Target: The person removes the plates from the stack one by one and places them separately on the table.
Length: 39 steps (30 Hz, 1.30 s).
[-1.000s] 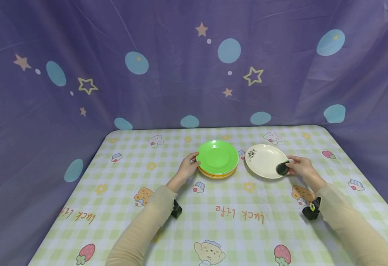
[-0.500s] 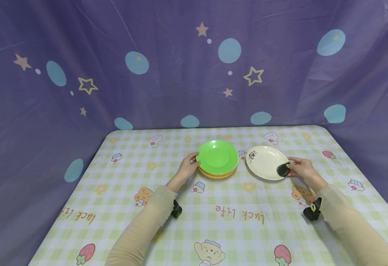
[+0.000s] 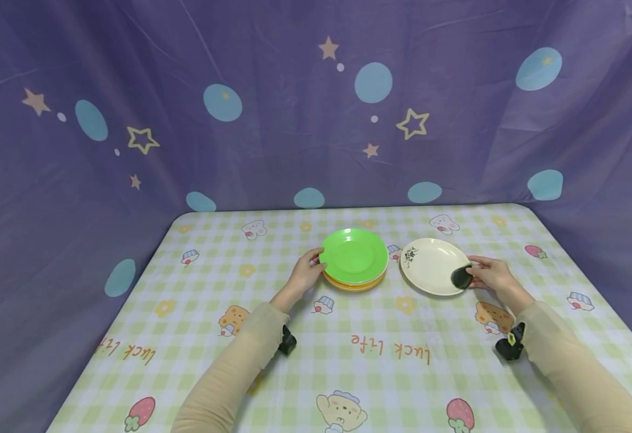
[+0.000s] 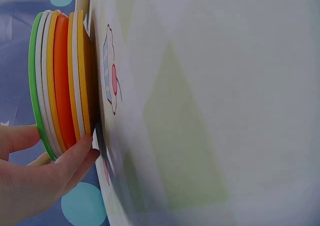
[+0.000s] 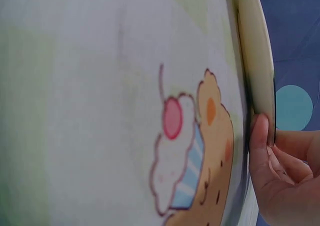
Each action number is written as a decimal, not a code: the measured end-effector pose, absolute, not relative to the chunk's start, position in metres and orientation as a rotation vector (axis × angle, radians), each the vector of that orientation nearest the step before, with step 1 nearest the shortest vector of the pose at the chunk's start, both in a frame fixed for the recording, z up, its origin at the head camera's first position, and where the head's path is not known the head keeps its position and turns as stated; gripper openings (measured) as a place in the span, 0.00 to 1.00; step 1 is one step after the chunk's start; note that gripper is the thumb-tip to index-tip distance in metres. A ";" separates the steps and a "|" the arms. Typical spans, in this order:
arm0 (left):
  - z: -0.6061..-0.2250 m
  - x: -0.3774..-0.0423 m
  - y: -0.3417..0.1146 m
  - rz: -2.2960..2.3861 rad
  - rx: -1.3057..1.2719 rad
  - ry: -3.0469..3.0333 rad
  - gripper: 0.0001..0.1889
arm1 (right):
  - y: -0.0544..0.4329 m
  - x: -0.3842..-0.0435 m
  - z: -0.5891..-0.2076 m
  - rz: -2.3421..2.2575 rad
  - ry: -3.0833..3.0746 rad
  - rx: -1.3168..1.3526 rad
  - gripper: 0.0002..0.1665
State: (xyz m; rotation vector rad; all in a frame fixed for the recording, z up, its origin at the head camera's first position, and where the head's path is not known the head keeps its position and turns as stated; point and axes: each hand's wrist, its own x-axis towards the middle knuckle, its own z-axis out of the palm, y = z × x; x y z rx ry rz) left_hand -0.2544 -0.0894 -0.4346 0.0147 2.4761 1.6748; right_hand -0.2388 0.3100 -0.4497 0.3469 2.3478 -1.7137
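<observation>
In the head view, a stack of plates (image 3: 354, 255) with a bright green one on top sits past the middle of the table. From the side, the left wrist view shows its white, yellow and orange layers (image 4: 62, 81). My left hand (image 3: 306, 273) holds the stack at its left edge, fingers spread over the rims. To the right is a cream oval plate (image 3: 432, 264) with a dark floral print and a dark green patch at its right end. My right hand (image 3: 493, 278) pinches that end between thumb and fingers; the right wrist view shows the plate's edge (image 5: 257, 51) close above the cloth.
A checked tablecloth (image 3: 316, 373) with printed cartoons covers the table. Behind and at the sides hangs a purple curtain (image 3: 294, 156) with stars and blue ovals. A narrow gap separates the stack from the cream plate.
The cream plate has shifted slightly toward me and a touch lower, with my right hand on it. My left hand and the stack have stayed in place.
</observation>
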 end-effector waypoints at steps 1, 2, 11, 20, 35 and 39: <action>-0.435 -0.254 -0.089 1.674 0.012 2.476 0.24 | 0.310 -0.238 -0.449 -1.711 2.350 0.346 0.31; -0.434 -0.254 -0.089 1.675 0.008 2.475 0.24 | 0.310 -0.238 -0.448 -1.706 2.356 0.342 0.31; -0.434 -0.254 -0.088 1.673 -0.018 2.466 0.24 | 0.310 -0.237 -0.442 -1.454 2.721 0.172 0.26; -0.433 -0.253 -0.088 1.666 -0.011 2.474 0.24 | 0.291 -0.233 -0.427 -1.226 3.117 -0.040 0.19; -0.433 -0.252 -0.089 1.687 -0.007 2.462 0.24 | 0.248 -0.243 -0.422 -1.360 2.966 -0.215 0.20; -0.432 -0.252 -0.088 1.689 -0.010 2.463 0.24 | 0.234 -0.245 -0.422 -1.379 2.938 -0.236 0.20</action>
